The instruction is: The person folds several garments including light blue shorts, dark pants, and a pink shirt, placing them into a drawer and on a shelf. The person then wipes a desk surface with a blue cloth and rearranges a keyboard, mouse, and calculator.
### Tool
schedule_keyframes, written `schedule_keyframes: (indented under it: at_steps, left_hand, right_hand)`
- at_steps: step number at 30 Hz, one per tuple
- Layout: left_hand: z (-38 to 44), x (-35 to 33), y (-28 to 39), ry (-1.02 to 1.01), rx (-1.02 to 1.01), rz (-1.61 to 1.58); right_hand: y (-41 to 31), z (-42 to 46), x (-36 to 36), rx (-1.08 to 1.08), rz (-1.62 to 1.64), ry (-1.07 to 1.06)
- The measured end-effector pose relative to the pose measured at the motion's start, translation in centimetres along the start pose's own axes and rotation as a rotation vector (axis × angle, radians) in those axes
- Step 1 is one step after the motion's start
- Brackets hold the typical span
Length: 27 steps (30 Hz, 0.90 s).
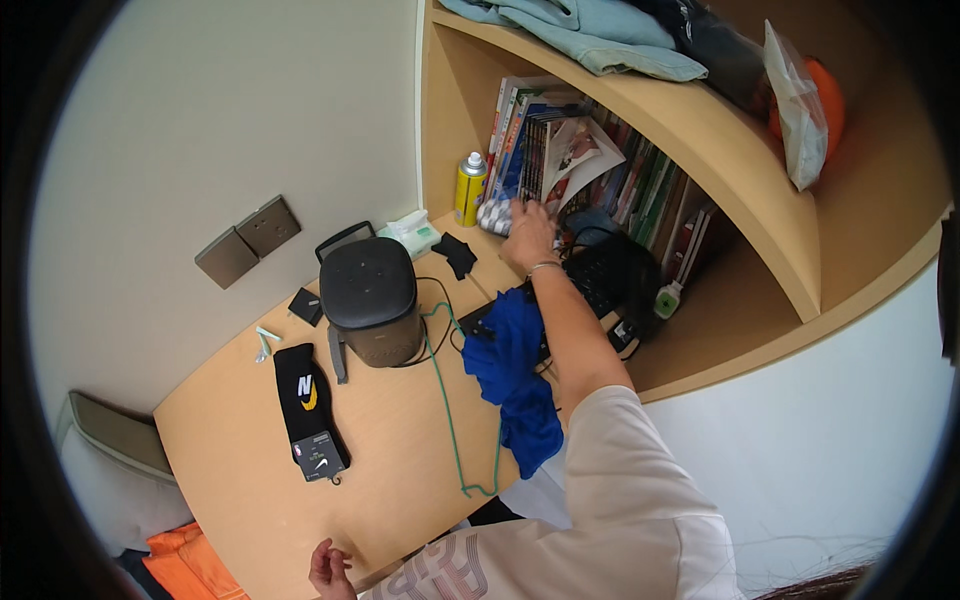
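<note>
My right hand (529,232) reaches to the back of the desk, with its fingers on a grey-and-white checked item (495,216) by the books. The hand is slightly blurred, and what the item is cannot be made out. Beside it stands a yellow spray can (470,191) with a white cap. Under my right forearm a crumpled blue cloth (506,352) lies partly over a black keyboard (592,274). My left hand (330,566) hovers at the near edge of the desk, fingers loosely curled and holding nothing. Ahead of it lie black Nike socks (304,397) with a card tag.
A dark rounded speaker-like device (371,300) stands on the desk (397,442). A green wire hanger (448,409) lies nearby. Behind are a tissue pack (411,232) and a small black cloth (456,255). Books (525,142) fill the curved shelf (720,127); folded jeans (600,37) lie above.
</note>
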State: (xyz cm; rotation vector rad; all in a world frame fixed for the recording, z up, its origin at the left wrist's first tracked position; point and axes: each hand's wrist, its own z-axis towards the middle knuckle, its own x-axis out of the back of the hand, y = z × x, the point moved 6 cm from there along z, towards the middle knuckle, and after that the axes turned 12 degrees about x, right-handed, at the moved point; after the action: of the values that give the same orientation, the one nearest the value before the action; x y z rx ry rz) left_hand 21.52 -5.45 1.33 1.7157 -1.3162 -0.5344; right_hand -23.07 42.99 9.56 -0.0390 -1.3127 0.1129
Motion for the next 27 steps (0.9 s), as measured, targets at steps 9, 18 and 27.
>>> schedule_keyframes:
  at_steps: [9,18,27]
  left_hand:
    - [3.1,-3.1,0.0,-0.111,-0.154,-0.064]
    - [2.8,-2.0,-2.3,-0.069,-0.073,-0.052]
    - [2.7,-5.5,3.3,-0.123,-0.175,-0.011]
  right_hand:
    - [15.2,-8.1,3.9,-0.850,-0.369,0.106]
    - [15.8,-6.1,3.2,-0.466,-0.413,0.251]
    - [-1.3,-2.1,1.6,-0.045,0.175,0.067]
